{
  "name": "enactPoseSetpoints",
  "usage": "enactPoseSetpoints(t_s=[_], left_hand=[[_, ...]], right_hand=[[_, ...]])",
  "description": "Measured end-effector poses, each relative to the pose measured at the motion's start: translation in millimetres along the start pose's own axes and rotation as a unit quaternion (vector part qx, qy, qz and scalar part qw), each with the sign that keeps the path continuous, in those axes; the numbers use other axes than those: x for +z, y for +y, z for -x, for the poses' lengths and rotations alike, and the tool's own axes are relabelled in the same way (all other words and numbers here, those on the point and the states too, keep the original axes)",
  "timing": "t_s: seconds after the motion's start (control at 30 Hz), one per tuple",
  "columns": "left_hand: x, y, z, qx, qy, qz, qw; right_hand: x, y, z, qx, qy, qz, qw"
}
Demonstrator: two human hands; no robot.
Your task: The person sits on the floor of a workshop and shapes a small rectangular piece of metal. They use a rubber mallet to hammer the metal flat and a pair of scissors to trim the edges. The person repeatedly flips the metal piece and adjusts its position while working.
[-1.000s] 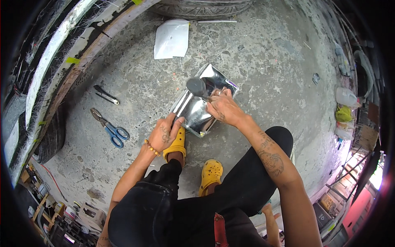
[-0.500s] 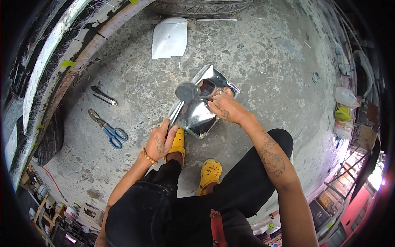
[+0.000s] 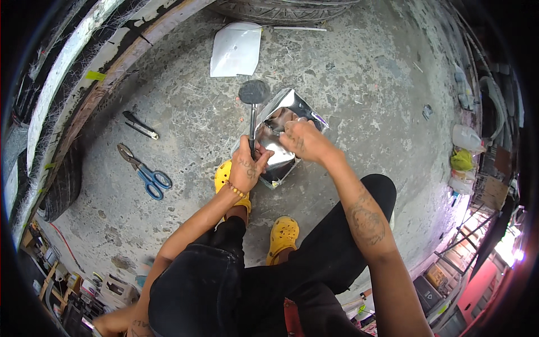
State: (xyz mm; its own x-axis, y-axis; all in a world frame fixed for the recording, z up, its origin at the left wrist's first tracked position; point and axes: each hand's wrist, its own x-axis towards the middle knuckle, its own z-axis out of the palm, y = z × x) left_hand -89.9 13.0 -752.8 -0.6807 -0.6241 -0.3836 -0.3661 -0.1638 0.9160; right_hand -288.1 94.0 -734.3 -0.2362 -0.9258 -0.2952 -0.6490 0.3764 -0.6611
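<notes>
My left hand (image 3: pixel 247 168), with a beaded bracelet at the wrist, is closed round the handle of a mallet (image 3: pixel 254 92). Its round black head points away from me, over the floor just left of a shiny metal box-like piece (image 3: pixel 278 154). This mirror-bright piece, with folded edges, lies slanted on the floor in front of my feet. The thumb side of my left hand is at its near left edge. My right hand (image 3: pixel 306 140) is closed over its right middle part, knuckles up. What the right fingers grip is hidden beneath them.
Blue-handled tin snips (image 3: pixel 149 177) and a black cutter knife (image 3: pixel 140 124) lie at left. A pale flat sheet (image 3: pixel 236 50) lies ahead, near a tire (image 3: pixel 286 10). A long curved panel (image 3: pixel 106 73) borders the left. My yellow clogs (image 3: pixel 283 236) stand close by. Bottles and bags (image 3: pixel 465 160) line the right.
The mallet has swung up and away from over the metal piece, its handle now more upright. My left hand has moved forward and right. My right hand has shifted slightly left.
</notes>
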Motion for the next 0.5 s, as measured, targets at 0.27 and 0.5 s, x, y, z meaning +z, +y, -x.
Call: enactPoseSetpoints(t_s=[0.27, 0.5], left_hand=[[4, 3, -4, -0.020, -0.011, -0.010, 1.000], [-1, 4, 0, -0.024, -0.009, 0.007, 1.000]], right_hand=[[-37, -8, -23, 0.062, -0.178, 0.051, 0.981], [-49, -25, 15, 0.012, -0.110, 0.061, 0.992]])
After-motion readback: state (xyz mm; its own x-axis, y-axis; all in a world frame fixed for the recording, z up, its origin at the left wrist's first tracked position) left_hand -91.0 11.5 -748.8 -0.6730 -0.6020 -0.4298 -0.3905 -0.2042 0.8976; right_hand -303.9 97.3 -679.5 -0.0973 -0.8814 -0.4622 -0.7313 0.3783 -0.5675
